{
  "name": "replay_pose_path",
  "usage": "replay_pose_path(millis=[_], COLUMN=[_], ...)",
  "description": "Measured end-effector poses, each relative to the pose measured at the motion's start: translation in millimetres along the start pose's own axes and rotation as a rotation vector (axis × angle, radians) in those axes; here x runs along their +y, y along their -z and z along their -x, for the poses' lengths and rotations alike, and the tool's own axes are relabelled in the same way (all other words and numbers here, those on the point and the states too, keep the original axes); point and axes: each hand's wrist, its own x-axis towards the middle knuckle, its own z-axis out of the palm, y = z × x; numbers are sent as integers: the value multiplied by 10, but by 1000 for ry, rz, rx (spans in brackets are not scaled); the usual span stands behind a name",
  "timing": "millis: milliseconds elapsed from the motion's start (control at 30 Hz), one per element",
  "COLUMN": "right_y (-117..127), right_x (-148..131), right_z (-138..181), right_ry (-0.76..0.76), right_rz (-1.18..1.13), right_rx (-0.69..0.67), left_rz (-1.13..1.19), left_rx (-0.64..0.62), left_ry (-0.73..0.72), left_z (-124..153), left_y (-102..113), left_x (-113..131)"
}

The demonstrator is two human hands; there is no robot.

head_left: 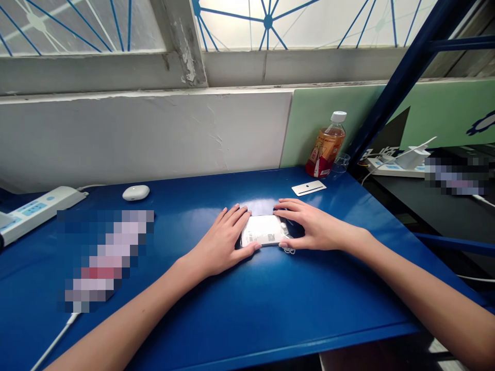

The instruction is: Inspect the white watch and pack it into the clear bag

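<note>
A flat white rectangular packet [263, 230] with small print and a square code lies on the blue desk, in what looks like a clear wrapper. A short white bead chain [289, 251] shows at its right end. My left hand [226, 238] rests on the desk at the packet's left end, fingers stretched out, thumb at the near edge. At the right end is my right hand [309, 225], its thumb and fingers spread apart around the corner, thumb tip against the wrapper. Whether either hand presses on the packet I cannot tell.
Behind the right hand lie a white card [308, 188] and a drink bottle [327, 147] with a white cap. To the left are a white earbud case [135, 192], a power strip [42, 214] and a blurred-out device on a white cable [58, 335]. A blue metal post [402, 82] rises at right.
</note>
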Motion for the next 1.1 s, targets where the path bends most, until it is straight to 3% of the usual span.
replay_pose_path(millis=[600,900,1100], right_y=[16,21,13], right_x=[31,43,1], right_z=[32,36,31], right_ry=[17,-3,-25], right_rz=[33,80,76], right_rx=[9,-31,5], left_rz=[3,12,26], left_rx=[-54,-129,-92], left_ry=[49,41,47], left_z=[-7,-14,-12], left_y=[38,159,132], left_x=[17,-20,-31])
